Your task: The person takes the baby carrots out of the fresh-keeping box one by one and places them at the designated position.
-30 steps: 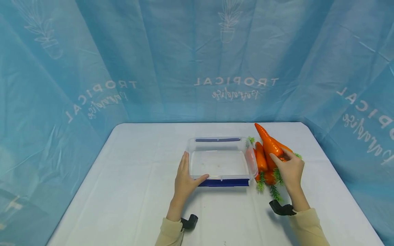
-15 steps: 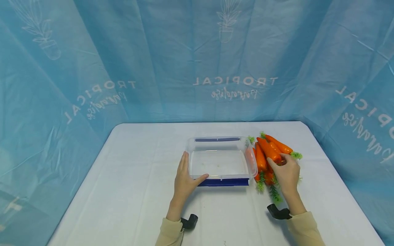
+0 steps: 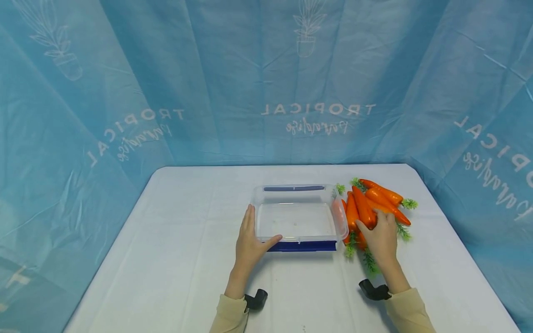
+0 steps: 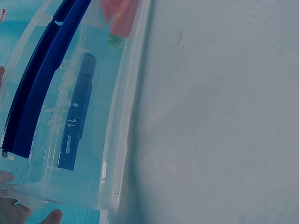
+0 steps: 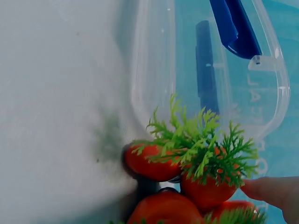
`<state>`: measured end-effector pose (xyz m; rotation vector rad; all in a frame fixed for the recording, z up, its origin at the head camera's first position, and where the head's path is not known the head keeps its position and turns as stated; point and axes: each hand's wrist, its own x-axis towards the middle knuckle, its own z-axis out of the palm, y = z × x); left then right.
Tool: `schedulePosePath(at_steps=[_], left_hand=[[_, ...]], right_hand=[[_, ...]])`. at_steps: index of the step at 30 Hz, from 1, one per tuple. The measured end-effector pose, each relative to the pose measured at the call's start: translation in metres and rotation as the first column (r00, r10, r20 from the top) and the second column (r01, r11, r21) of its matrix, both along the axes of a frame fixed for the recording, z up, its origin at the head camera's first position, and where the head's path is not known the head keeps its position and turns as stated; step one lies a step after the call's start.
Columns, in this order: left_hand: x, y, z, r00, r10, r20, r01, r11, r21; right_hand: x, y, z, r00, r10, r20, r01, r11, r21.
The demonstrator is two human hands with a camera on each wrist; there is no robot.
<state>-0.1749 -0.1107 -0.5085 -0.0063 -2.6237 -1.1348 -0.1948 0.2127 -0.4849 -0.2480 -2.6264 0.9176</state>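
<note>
A clear plastic food container [image 3: 295,222] with blue clips sits at mid-table. My left hand [image 3: 249,245] rests at its front left corner, fingers straight along the left wall and thumb on the front rim. Fingertips [image 4: 51,217] show by that corner in the left wrist view. Beside the container's right wall lies a pile of orange carrots with green tops. My right hand [image 3: 383,236] pinches the thick end of one carrot [image 3: 363,208] between thumb and fingers. In the right wrist view one finger [image 5: 271,190] touches a carrot [image 5: 208,191] under leafy greens.
Other carrots lie close around the right hand, one [image 3: 381,190] at the back and one [image 3: 389,206] pointing right. The white table [image 3: 187,259] ends at a blue printed curtain [image 3: 233,83]. Each wrist wears a black camera mount [image 3: 256,299].
The carrot that stood raised in my right hand is down in the pile. My right hand has shifted left and a carrot has swung out to the right. The left hand stays put.
</note>
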Motion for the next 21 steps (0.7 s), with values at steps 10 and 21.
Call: schedulePosePath(at_steps=[10,21], left_hand=[[0.001,0.0,0.001,1.0,-0.006,0.005,0.006,1.0,-0.005],[0.002,-0.009,0.006,1.0,-0.024,0.008,0.024,1.0,-0.007]], right_hand=[[0.004,0.011,-0.003,0.996,0.045,0.075,-0.043,0.999,-0.031],[-0.005,0.009,0.014,0.998,0.054,0.019,-0.054,0.998,-0.032]])
